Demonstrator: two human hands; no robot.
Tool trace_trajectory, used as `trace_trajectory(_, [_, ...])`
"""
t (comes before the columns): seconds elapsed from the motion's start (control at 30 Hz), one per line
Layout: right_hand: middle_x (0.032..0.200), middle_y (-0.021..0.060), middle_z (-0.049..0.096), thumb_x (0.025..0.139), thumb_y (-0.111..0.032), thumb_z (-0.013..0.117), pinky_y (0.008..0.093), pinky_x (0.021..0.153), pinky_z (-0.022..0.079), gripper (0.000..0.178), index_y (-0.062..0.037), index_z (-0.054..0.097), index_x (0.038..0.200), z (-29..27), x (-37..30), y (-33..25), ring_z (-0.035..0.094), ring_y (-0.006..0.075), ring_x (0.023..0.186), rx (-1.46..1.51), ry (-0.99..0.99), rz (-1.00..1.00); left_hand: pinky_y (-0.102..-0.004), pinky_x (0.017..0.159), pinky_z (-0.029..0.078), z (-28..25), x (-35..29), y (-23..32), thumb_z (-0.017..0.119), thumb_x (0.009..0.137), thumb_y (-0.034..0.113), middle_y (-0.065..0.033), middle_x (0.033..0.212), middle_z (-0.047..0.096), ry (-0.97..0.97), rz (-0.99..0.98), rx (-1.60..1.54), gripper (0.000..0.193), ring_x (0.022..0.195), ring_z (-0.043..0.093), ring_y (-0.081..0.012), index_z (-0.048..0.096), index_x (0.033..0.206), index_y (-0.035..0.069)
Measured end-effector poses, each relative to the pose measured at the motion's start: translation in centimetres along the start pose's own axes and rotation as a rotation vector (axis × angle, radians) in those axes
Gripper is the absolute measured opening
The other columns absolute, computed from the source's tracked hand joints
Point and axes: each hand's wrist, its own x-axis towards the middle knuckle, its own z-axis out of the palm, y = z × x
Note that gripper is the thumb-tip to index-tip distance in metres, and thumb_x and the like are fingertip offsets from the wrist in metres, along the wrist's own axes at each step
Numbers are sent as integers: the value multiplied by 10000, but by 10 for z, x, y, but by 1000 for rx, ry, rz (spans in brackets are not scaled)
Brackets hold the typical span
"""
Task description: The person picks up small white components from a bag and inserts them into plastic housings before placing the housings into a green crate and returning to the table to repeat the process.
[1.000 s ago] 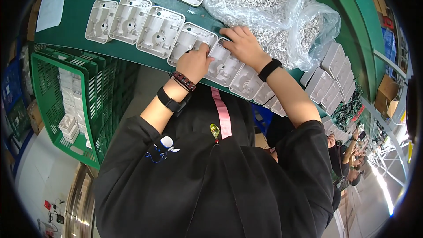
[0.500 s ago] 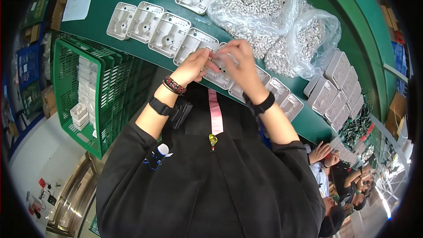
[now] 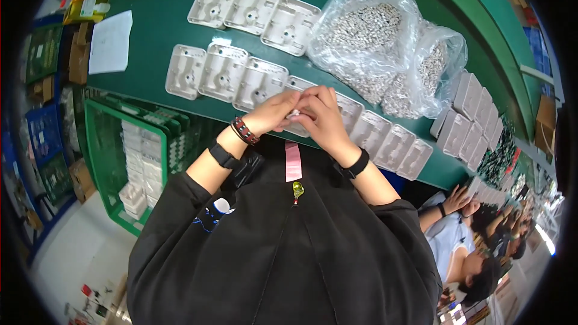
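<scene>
Left hand [image 3: 270, 114] and right hand [image 3: 323, 121] met around a small pale piece [image 3: 294, 114] at the near edge of the green bench [image 3: 153, 36].
Each grip was narrow — fingertips pinched together on the piece, over the near row of open grey housings [image 3: 259, 86]. Three more housings made a far row [image 3: 253, 8]; just right of them, clear bags [image 3: 364, 39] held many small bits.
</scene>
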Motion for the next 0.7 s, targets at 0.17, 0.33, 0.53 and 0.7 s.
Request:
trace_trajectory(0.17, [942, 56, 474, 641, -45, 657, 316, 782, 359, 188, -83, 616, 822, 43, 19, -23, 425, 236, 900, 159, 81, 180, -151, 417, 248, -67, -14, -9, 420, 890, 368, 39, 707, 466, -320, 70, -215, 320, 501, 310, -11, 489, 1030, 90])
trace_trajectory(0.33, [945, 51, 470, 648, -40, 655, 312, 819, 342, 218, -92, 625, 858, 63, 34, -38, 420, 223, 926, 250, 98, 271, -155, 425, 262, -92, -24, 10, 527, 852, 243, 50, 657, 451, -186, 153, 213, 193, 508, 330, -9, 550, 934, 70])
trace_trajectory(0.53, [934, 59, 466, 658, -35, 645, 319, 798, 354, 219, -79, 603, 869, 57, 28, -43, 428, 236, 922, 74, 99, 224, -165, 427, 270, -95, -18, 3, 551, 838, 195, 62, 659, 457, -267, -104, -93, 190, 514, 336, -10, 578, 938, 36])
trace_trajectory(0.7, [861, 79, 487, 665, -20, 631, 310, 722, 394, 186, -49, 571, 838, 38, 16, -22, 481, 239, 844, 23, 43, 209, -167, 421, 255, -74, -3, -11, 547, 842, 198, 68, 655, 455, -232, -170, -105, 196, 516, 328, -9, 586, 941, 34])
